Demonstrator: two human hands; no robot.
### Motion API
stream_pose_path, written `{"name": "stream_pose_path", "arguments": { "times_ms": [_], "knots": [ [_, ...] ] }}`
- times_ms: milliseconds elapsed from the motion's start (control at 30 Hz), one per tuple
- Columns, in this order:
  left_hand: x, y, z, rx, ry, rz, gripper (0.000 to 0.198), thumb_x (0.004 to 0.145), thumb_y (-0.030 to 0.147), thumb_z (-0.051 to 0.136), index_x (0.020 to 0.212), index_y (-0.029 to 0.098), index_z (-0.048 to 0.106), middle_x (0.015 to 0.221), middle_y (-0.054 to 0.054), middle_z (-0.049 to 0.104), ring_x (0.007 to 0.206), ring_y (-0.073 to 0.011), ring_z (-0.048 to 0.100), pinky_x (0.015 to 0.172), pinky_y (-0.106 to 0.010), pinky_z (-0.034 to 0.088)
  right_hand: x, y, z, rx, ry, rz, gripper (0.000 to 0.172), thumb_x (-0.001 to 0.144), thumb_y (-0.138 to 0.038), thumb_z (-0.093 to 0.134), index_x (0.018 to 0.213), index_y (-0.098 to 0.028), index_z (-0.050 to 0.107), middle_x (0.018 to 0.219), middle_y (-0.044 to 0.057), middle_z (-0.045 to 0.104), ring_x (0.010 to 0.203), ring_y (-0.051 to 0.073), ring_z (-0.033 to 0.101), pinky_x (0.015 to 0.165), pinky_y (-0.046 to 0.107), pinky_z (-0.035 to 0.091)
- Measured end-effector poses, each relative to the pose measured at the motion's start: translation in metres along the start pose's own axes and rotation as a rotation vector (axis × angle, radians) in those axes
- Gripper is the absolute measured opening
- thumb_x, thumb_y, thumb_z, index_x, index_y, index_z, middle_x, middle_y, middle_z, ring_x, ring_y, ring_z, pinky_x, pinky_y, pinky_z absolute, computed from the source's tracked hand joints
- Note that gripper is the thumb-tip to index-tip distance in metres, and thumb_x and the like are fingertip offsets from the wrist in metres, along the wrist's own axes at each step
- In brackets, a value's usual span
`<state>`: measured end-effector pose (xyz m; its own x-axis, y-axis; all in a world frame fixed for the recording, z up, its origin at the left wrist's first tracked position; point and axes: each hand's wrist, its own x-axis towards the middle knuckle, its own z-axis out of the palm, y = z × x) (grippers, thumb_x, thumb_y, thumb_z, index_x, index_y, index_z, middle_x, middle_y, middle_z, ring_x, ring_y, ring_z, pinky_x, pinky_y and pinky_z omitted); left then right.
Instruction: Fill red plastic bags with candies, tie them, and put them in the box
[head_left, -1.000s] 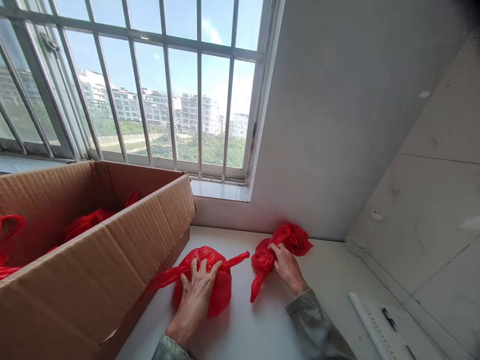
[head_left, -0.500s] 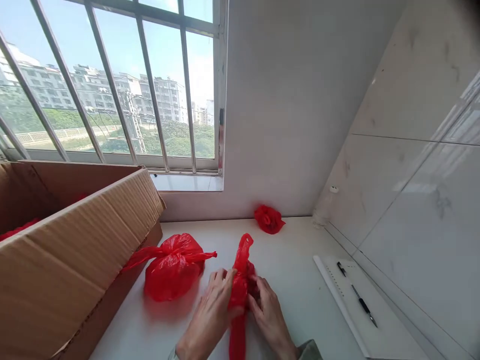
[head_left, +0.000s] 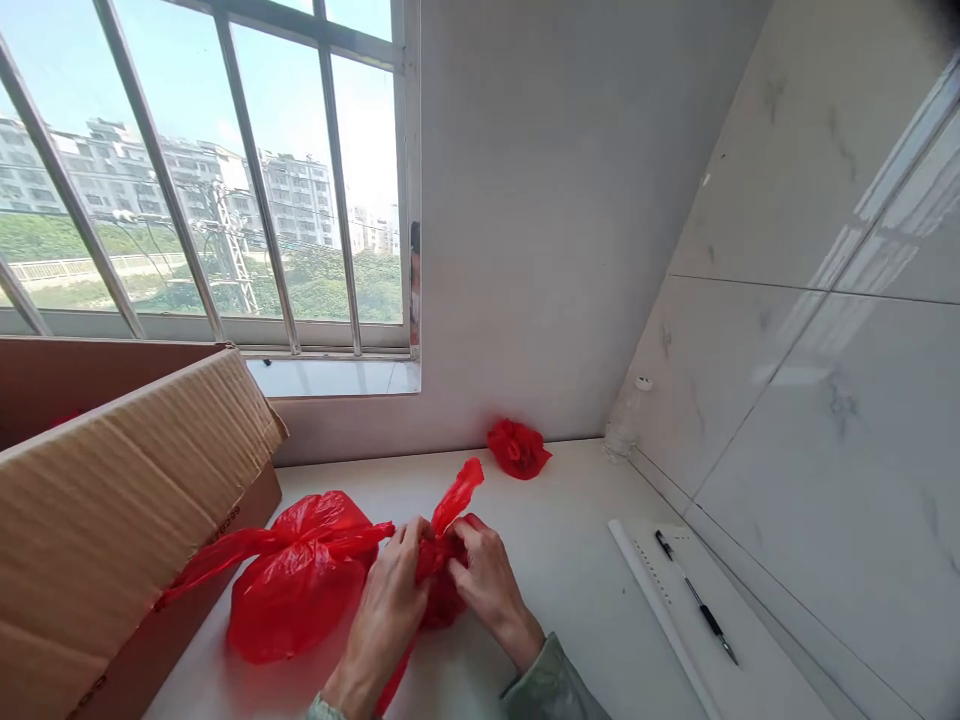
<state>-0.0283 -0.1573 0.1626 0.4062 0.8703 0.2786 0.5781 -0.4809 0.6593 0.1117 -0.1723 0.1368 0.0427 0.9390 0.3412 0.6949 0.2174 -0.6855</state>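
Between both hands is a red plastic bag (head_left: 444, 603), gathered and twisted. One strip of it points up and away, and another trails down beneath my left wrist. My left hand (head_left: 394, 590) pinches the bag's near-left side with fingers closed. On the other side, my right hand (head_left: 484, 580) has its thumb and fingers closed on the bag's gathered part. The exact grip of the fingertips is partly hidden by the film. Just left of my left hand lies a filled, tied red plastic bag (head_left: 300, 590), its two ends sticking out sideways.
A cardboard box (head_left: 142, 480) with red plastic inside stands at the left. A crumpled red bag (head_left: 519, 449) lies by the back wall, near a clear bottle (head_left: 627, 420) in the corner. A pen (head_left: 697, 598) rests on a white notebook (head_left: 720, 650) at the right.
The bag in my hands has turned from upright to slanted, its top strip now leaning right. Both hands have moved slightly left and gripped closer around its middle. The view has shifted right.
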Motion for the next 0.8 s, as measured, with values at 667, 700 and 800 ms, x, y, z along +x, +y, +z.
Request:
{"name": "stream_pose_path", "arguments": {
  "times_ms": [667,700,800],
  "knots": [
    [-0.020,-0.021,0.018,0.206,-0.211,-0.145,0.068,0.083,0.010,0.046,0.147,0.009,0.023,0.146,-0.017,0.043,0.135,-0.0246,0.041,0.112,-0.037,0.032,0.010,0.023,0.000,-0.034,-0.126,-0.154,0.062,0.071,-0.009,0.053,0.131,-0.026,0.053,0.133,0.005,0.051,0.128,0.020,0.042,0.109,0.036,0.036],
    [-0.025,-0.013,0.007,0.216,-0.258,-0.151,0.073,0.078,0.009,0.052,0.147,0.009,0.026,0.148,-0.017,0.041,0.136,-0.0250,0.038,0.112,-0.036,0.032,0.003,0.016,0.008,0.008,-0.197,-0.182,0.070,0.066,-0.008,0.053,0.134,-0.025,0.049,0.137,0.005,0.048,0.131,0.021,0.040,0.110,0.036,0.035],
    [-0.052,0.005,-0.034,0.293,-0.345,-0.223,0.064,0.072,0.010,0.062,0.134,0.018,0.050,0.138,-0.013,0.053,0.125,-0.0310,0.050,0.102,-0.043,0.042,-0.009,0.003,0.026,-0.016,-0.235,-0.191,0.062,0.062,-0.008,0.053,0.122,-0.023,0.058,0.136,0.006,0.050,0.128,0.024,0.042,0.108,0.038,0.037]
  ]
}}
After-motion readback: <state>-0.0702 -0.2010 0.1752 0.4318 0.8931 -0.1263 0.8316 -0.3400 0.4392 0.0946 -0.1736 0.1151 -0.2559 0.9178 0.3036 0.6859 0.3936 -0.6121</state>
